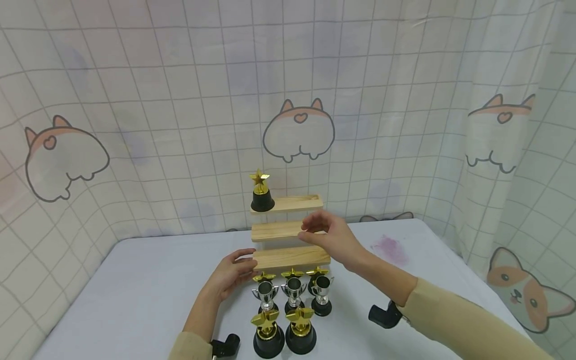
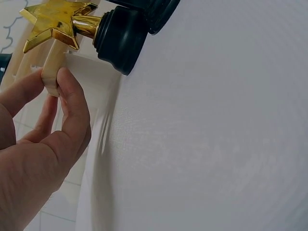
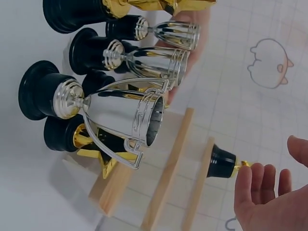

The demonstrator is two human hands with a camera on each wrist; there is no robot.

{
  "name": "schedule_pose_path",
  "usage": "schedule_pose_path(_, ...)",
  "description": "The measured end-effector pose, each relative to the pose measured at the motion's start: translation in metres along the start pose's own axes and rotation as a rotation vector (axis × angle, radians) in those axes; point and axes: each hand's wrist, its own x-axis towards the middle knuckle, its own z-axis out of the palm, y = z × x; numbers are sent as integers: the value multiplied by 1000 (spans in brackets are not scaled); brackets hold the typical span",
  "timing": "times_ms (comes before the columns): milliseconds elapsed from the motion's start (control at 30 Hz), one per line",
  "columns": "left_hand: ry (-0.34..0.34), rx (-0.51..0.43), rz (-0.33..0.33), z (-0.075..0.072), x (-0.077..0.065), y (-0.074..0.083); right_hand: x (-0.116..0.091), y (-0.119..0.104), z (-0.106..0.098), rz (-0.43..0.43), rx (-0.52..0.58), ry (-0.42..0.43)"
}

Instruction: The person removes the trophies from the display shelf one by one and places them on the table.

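Note:
A tiered wooden display stand stands in the middle of the table. My left hand pinches the left end of its lowest board between thumb and fingers, as the left wrist view shows. My right hand hovers by the right end of the middle board, fingers apart and holding nothing. On the left end of the top board stands a gold star trophy with a black base. Silver cup trophies stand in a row before the stand, with star trophies partly hidden behind them.
Two larger gold star trophies stand nearest me on the white tablecloth. A gridded curtain with cartoon dogs hangs behind the table and along its sides.

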Motion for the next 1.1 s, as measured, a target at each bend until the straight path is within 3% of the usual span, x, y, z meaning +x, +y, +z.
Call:
schedule_pose_path(300,0,5,1,-1,2,-2,18,1,6,-17,-30,-32)
schedule_pose_path(667,2,-4,4,-2,2,-2,50,0,16,-22,-90,39)
schedule_pose_path(867,-3,2,5,-4,4,-4,71,1,23,16,-76,65)
schedule_pose_path(1100,-8,-4,10,-4,5,-5,91,2,30,-2,-44,86)
